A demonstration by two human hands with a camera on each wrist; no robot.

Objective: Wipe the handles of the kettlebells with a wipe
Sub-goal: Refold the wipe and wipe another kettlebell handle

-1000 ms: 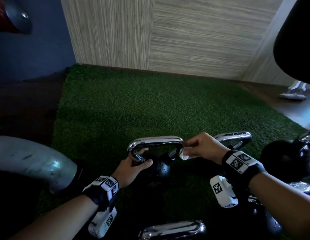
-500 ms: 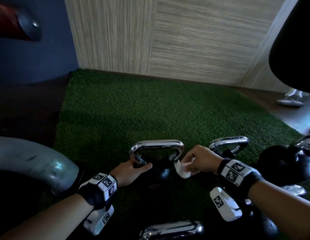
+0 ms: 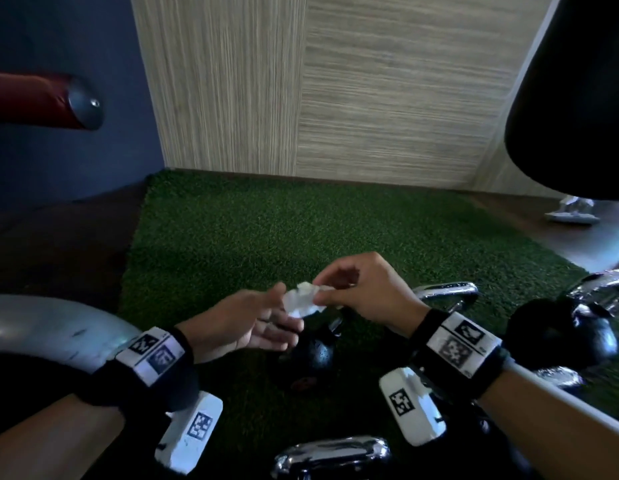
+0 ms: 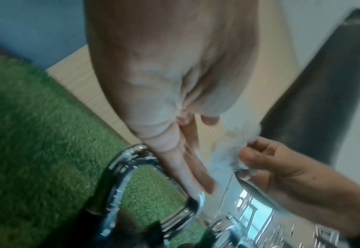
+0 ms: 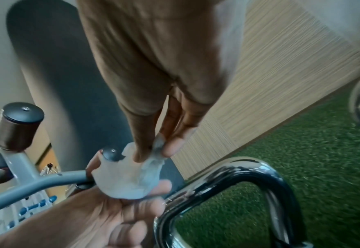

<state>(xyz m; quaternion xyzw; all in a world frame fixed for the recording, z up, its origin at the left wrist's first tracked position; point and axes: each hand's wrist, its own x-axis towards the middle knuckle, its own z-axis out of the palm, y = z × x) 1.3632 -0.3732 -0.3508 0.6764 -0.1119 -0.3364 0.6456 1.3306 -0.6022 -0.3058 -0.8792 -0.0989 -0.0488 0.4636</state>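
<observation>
Above the black kettlebell (image 3: pixel 315 351) my right hand (image 3: pixel 318 293) pinches a crumpled white wipe (image 3: pixel 302 300) between thumb and fingers. My left hand (image 3: pixel 283 320) lies open beside it, palm up, its straight fingers touching the underside of the wipe. The right wrist view shows the wipe (image 5: pixel 130 179) resting on the left hand's fingers (image 5: pixel 162 184), with the kettlebell's chrome handle (image 5: pixel 238 169) just below, untouched. In the left wrist view the chrome handle (image 4: pixel 121 176) sits under the left fingers, and the wipe (image 4: pixel 223 156) is blurred.
Other kettlebells stand close by: a chrome handle (image 3: pixel 446 292) behind my right wrist, a black one (image 3: pixel 560 330) at right, another handle (image 3: pixel 332 452) at the front. Green turf (image 3: pixel 301 237) stretches to the wooden wall. A grey machine tube (image 3: pixel 41 334) curves at left.
My left hand has let go of the kettlebell handle and risen with fingers straightened. My right hand lifted the wipe off the handle, and both hands now meet above it.
</observation>
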